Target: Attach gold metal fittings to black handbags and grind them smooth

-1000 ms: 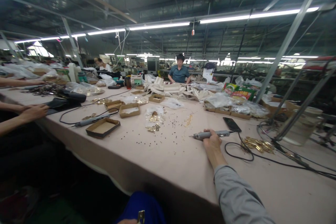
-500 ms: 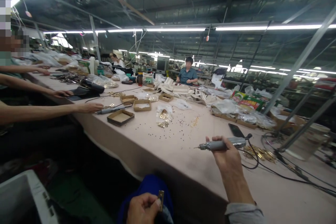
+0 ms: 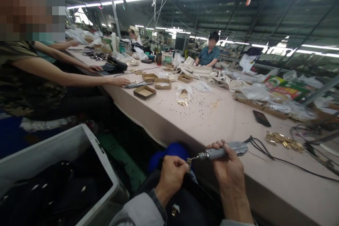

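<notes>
My left hand (image 3: 171, 173) pinches a small gold-coloured metal plate (image 3: 189, 165) between thumb and fingers, above my lap. Dark material (image 3: 196, 204) hangs below it, with another small gold fitting (image 3: 174, 210) on it. Wrapped around a grey electric screwdriver (image 3: 219, 153), my right hand (image 3: 230, 169) keeps the tool nearly level, pointing left. The tip of its bit is at the plate; whether it sits in a screw is too small to tell. A black cable trails from the tool's rear to the right.
Gold metal pieces (image 3: 284, 141) and a phone (image 3: 261, 118) lie on the table (image 3: 238, 127) at right. Farther back are scattered tiny screws, a bag of gold parts (image 3: 183, 95) and cardboard trays (image 3: 144, 92). A grey bin (image 3: 88, 137) stands at left. Co-workers sit along the table.
My left hand has risen and moved right with the plate. The screwdriver has come down from over the table, so its bit meets the plate. The view has swung left and down.
</notes>
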Demonstrator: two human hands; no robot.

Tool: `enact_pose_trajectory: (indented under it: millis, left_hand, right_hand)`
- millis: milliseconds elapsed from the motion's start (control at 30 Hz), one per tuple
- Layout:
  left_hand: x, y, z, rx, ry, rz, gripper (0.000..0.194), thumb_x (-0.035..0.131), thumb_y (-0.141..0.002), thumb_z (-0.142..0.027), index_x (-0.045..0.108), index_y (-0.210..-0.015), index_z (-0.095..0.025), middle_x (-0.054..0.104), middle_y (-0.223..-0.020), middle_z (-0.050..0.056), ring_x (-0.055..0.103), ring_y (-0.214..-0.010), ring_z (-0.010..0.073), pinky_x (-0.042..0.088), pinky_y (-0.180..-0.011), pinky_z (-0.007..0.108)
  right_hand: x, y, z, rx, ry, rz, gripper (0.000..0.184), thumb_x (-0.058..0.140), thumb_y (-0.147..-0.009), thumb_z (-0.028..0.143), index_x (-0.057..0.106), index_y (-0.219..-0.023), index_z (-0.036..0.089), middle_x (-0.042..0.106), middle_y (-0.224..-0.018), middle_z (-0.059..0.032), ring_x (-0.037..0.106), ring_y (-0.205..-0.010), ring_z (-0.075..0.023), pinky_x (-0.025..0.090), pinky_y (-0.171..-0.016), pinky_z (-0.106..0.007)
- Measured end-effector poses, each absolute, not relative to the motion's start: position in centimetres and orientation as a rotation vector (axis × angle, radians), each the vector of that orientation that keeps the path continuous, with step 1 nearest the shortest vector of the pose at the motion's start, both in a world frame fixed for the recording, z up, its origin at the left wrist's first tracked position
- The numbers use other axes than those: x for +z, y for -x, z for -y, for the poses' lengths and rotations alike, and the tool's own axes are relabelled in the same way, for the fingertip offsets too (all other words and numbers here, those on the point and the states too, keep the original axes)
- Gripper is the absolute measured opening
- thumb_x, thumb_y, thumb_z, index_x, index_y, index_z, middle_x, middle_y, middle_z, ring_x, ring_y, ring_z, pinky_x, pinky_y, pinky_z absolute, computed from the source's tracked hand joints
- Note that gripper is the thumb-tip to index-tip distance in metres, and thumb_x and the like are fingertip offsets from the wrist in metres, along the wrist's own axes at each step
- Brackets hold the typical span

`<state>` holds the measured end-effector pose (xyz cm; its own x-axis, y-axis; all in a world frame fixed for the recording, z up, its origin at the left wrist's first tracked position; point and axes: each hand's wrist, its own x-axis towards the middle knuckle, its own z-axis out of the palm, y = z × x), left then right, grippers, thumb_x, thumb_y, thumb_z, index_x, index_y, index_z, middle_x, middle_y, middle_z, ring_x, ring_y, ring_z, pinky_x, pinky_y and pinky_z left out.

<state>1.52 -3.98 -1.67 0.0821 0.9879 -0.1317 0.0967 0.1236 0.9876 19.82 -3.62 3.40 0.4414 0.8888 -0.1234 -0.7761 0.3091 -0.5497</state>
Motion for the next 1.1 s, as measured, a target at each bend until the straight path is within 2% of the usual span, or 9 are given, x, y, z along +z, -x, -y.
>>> enact_pose_trajectory:
  millis: [533,967,1100]
  left_hand:
    - [-1.5,-1.0,3.6,1.032,-1.21,-1.29,0.013,0.066,-0.067,-0.018,0.075,-0.061,-0.012,0.07,-0.055,0.005,0.058,-0.052,0.0153,0.036,-0.05,0.025]
    - [-1.5,-1.0,3.7,1.034,-1.203,-1.293,0.013,0.066,-0.068,-0.019,0.075,-0.06,-0.012,0.07,-0.055,0.005,0.056,-0.051,0.015,0.036,-0.05,0.026]
    - [-1.9,-1.0,3.6,1.037,-1.206,-1.284,0.014,0.066,-0.068,-0.02,0.076,-0.062,-0.012,0.072,-0.058,0.006,0.06,-0.055,0.0166,0.039,-0.052,0.026]
  right_hand:
    - [1.4,-19.2,3.0,1.1,0.645,0.215,0.026,0.078,-0.076,0.015,0.062,-0.097,0.018,0.055,-0.086,0.0022,0.057,-0.078,-0.0129,0.058,-0.079,-0.037]
    - [1.0,-19.3,3.0,1.131,0.636,0.21,0.026,0.077,-0.076,0.015,0.062,-0.096,0.019,0.054,-0.085,0.0028,0.056,-0.077,-0.0127,0.058,-0.078,-0.037]
    - [1.2,-19.2,3.1,1.133,0.635,0.214,0.026,0.078,-0.075,0.015,0.062,-0.095,0.018,0.054,-0.085,0.0032,0.056,-0.077,-0.0122,0.058,-0.079,-0.038]
